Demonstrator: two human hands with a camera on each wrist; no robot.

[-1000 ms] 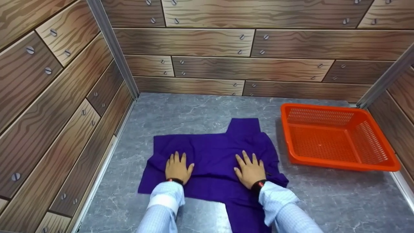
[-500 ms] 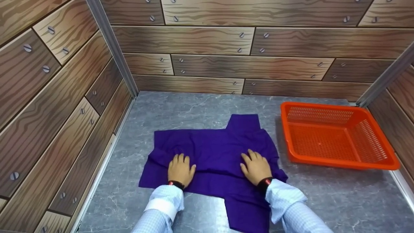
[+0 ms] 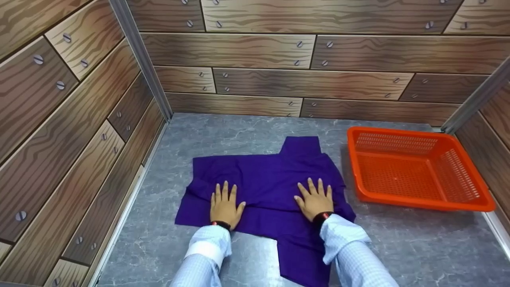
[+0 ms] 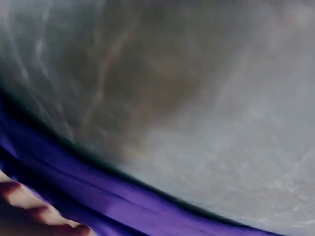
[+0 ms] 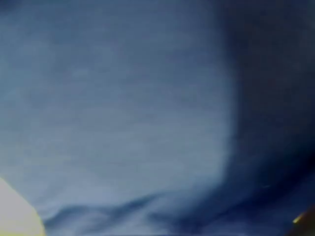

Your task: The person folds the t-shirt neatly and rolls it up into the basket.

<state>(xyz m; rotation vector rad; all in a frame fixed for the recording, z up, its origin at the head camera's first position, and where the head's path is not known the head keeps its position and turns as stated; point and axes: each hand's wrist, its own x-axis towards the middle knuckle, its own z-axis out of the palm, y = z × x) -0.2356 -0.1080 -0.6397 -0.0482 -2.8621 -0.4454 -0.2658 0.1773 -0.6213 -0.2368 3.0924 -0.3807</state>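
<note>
Along the left of the head view a wall (image 3: 59, 131) printed with brown wood planks and screw heads slants down to a grey marbled tabletop (image 3: 247, 131), and a metal corner post (image 3: 141, 59) in the upper left joins it to a back wall (image 3: 310, 59) of the same print across the top. At lower centre a purple garment (image 3: 267, 179) lies spread and partly folded on the grey surface, one flap reaching up at the centre and another running off the bottom edge. The left hand (image 3: 225, 205) lies flat on the cloth's lower left part, fingers straight and spread, grasping nothing; the left wrist view shows only blurred grey surface and the cloth's edge. The right hand (image 3: 316, 201) presses flat on the cloth's right part, fingers likewise extended. To the right, just beside the garment, an orange plastic basket (image 3: 418, 203) sits on the surface near the right wall (image 3: 488, 139).
</note>
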